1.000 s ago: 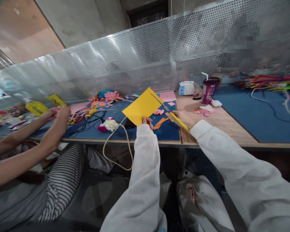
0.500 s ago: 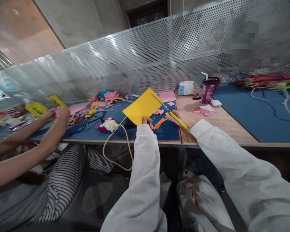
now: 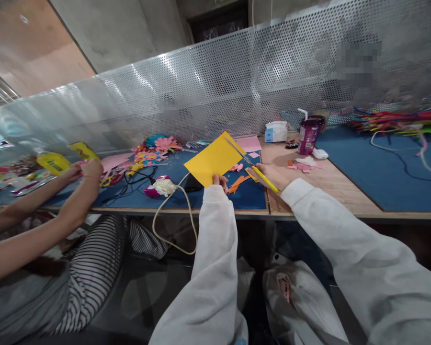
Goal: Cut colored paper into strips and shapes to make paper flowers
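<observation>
A yellow sheet of paper (image 3: 215,160) is pinched at its lower edge by my left hand (image 3: 220,181), held tilted above the table. My right hand (image 3: 273,176) is closed on scissors (image 3: 264,178) with yellow handles. Their blades lie at the sheet's right edge, pointing up and left; I cannot tell how far they are apart. Below the paper, orange paper scraps (image 3: 239,183) lie on a blue mat (image 3: 249,202). Small pink paper pieces (image 3: 236,167) sit just behind the sheet, near a flat pink sheet (image 3: 248,143).
A purple cup with a straw (image 3: 310,134), a tissue pack (image 3: 276,131) and a white case (image 3: 320,154) stand at right. A white-and-magenta glue gun (image 3: 161,186) trails a cord (image 3: 192,215) over the table edge. At left, a co-worker's hands (image 3: 89,167) work near paper flowers (image 3: 154,151).
The yellow sheet has shifted very slightly to the right. My hands keep their holds on the paper and scissors, nearly still.
</observation>
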The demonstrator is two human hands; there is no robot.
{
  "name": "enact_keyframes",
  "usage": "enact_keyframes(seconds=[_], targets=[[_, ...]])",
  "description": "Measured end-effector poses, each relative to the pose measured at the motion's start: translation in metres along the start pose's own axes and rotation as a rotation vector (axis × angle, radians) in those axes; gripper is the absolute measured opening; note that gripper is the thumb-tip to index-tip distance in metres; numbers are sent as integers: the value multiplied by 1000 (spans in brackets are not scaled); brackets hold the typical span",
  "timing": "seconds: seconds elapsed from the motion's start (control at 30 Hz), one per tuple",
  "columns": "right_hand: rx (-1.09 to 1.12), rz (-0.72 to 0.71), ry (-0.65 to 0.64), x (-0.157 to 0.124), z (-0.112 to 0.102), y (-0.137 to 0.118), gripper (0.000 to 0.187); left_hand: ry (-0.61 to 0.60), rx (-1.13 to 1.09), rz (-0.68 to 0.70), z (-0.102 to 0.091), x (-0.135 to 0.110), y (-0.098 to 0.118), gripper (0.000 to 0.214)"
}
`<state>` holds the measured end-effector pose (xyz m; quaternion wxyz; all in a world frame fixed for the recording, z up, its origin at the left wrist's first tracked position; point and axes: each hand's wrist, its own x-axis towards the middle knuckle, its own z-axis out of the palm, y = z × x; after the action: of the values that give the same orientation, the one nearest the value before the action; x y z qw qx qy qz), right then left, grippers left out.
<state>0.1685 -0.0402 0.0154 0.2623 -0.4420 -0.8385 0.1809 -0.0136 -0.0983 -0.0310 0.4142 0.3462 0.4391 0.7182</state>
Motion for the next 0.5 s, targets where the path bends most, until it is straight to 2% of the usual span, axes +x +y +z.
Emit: enact_keyframes(seconds=[0.2, 0.4, 0.5], targets=[[-40, 8, 18, 2, 2, 1, 50, 47, -13, -27, 0, 1, 0, 48], [-90, 28, -23, -15, -16, -19, 47, 28, -9, -9, 3, -1, 1, 50], [-70, 16, -38, -19, -20, -21, 47, 23, -13, -5, 4, -2, 1, 51]])
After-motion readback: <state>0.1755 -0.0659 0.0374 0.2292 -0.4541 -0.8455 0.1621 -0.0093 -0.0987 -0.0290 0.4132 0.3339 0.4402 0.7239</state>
